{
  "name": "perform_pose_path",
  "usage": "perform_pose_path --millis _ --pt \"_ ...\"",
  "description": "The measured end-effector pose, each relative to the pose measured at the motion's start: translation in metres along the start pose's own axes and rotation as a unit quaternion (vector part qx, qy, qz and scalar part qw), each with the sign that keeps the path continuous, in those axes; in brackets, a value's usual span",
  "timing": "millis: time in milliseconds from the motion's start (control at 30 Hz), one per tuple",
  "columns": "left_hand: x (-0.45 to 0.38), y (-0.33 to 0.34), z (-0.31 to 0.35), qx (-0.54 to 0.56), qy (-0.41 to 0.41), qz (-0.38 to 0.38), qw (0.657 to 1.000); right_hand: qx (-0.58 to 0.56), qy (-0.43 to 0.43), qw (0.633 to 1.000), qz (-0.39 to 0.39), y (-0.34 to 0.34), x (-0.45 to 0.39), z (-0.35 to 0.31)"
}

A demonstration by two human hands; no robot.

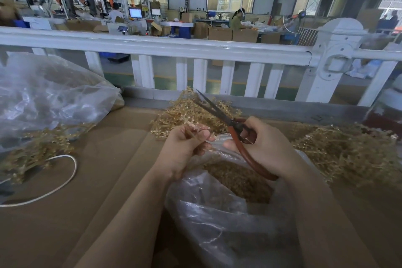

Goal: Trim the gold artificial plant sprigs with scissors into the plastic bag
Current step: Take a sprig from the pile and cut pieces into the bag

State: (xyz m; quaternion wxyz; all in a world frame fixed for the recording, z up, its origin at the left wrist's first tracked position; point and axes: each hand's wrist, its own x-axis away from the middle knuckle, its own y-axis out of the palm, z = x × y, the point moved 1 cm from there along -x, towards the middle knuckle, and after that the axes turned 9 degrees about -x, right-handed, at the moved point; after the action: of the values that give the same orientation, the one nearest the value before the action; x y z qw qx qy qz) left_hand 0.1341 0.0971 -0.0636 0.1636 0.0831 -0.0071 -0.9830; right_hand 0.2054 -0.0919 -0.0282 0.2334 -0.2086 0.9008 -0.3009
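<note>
two hands work above an open plastic bag [228,220] in the single head view. left hand [185,148] has its fingers curled and pinching the pale stem ends of a sprig bundle [191,113], whose gold foliage fans away from the fingers toward the white railing [152,47]. right hand [265,143] grips the red handles of the scissors [219,115]; the dark blades stand slightly parted and point up and away, lying over the foliage just beyond the left fingertips. whether a stem sits between the blades cannot be told.

the bag mouth lies directly under both hands and already holds a heap of gold trimmings [237,183]. a loose pile of sprigs [348,150] lies on the cardboard surface [104,213] to the right of the bag, and more sprigs [39,148] lie to the left, partly under a second clear bag [47,93] and near a white cord [65,180].

handling, by judgement: the sprigs appear very light, springy thin plastic, with branchlets likely to snag on one another. the bare stem ends give the firmest hold; gripping the foliage would probably bend it or pull neighbours along. cut pieces should drop freely if the cut is made over the bag mouth.
</note>
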Motion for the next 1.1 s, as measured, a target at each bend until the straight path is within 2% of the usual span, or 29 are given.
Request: perform_pose_path --millis 133,300,500,1100 --pt "-0.003 -0.002 -0.004 -0.02 -0.004 0.001 1.0 0.021 -0.019 1.0 0.01 -0.005 -0.002 -0.007" --pt "-0.003 -0.003 -0.004 -0.032 -0.005 -0.005 0.999 0.14 0.007 0.989 -0.039 -0.005 0.001 0.001" --pt "-0.001 -0.001 -0.003 -0.022 0.016 -0.017 0.999 0.127 0.024 0.988 -0.081 0.004 0.003 0.01" --pt "0.0 0.0 -0.001 0.024 -0.018 -0.007 1.0 0.168 -0.018 0.985 -0.022 0.005 0.005 0.01"
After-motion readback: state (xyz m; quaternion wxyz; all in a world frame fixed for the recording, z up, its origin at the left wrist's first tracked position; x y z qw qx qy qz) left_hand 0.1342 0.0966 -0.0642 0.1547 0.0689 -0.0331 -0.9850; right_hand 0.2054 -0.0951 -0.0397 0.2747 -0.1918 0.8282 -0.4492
